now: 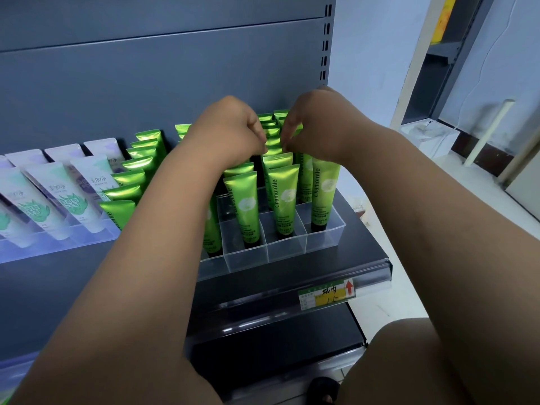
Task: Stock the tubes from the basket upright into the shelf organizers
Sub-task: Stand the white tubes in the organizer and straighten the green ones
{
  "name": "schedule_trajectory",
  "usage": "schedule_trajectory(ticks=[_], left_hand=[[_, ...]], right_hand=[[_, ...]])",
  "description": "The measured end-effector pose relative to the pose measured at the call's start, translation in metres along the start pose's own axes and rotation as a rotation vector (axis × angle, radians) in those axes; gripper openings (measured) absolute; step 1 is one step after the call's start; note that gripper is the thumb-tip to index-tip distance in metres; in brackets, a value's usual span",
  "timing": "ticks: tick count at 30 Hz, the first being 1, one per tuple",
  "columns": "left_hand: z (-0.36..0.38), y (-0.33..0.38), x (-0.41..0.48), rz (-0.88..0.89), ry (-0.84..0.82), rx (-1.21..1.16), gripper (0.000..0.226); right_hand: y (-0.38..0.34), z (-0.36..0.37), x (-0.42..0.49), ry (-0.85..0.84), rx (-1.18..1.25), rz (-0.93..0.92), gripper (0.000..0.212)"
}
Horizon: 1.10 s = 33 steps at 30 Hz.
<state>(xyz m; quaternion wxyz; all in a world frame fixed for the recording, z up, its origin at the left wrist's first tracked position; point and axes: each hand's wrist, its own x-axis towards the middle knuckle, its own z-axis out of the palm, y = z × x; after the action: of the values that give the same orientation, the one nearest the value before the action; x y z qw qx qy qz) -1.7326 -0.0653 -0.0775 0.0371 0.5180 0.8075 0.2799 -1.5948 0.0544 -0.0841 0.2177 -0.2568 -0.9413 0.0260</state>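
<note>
Several green Chamomile tubes (285,197) stand upright, cap down, in a clear divided shelf organizer (286,247). My left hand (230,130) and my right hand (312,124) reach over the middle rows, and both pinch the top edge of a green tube (276,158) that stands in the row there. More green tubes (137,168) fill the rows to the left of my left forearm. The basket is out of view.
White and purple tubes (58,197) lean in a clear organizer at the left of the same dark shelf (292,279). A yellow and green price tag (327,293) sits on the shelf's front rail. A lower shelf lies beneath, and a white wall and a window frame stand at right.
</note>
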Motion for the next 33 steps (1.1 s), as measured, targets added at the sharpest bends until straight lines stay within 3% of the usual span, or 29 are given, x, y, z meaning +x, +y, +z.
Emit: schedule_trajectory(ticks=[11,26,28,33], left_hand=[[0.007,0.005,0.007,0.001,-0.021,0.070,0.025],[0.009,0.001,0.005,0.018,0.005,-0.038,0.015],[0.007,-0.001,0.003,0.033,0.040,-0.082,0.007],[0.000,-0.003,0.012,0.022,0.240,-0.091,0.012]], right_hand=[[0.002,0.002,0.001,0.033,-0.048,-0.050,0.009],[0.003,0.000,-0.003,0.037,-0.062,-0.099,0.013],[0.003,-0.006,-0.005,0.045,0.002,-0.075,0.016],[0.004,-0.010,-0.006,0.106,0.067,-0.032,0.022]])
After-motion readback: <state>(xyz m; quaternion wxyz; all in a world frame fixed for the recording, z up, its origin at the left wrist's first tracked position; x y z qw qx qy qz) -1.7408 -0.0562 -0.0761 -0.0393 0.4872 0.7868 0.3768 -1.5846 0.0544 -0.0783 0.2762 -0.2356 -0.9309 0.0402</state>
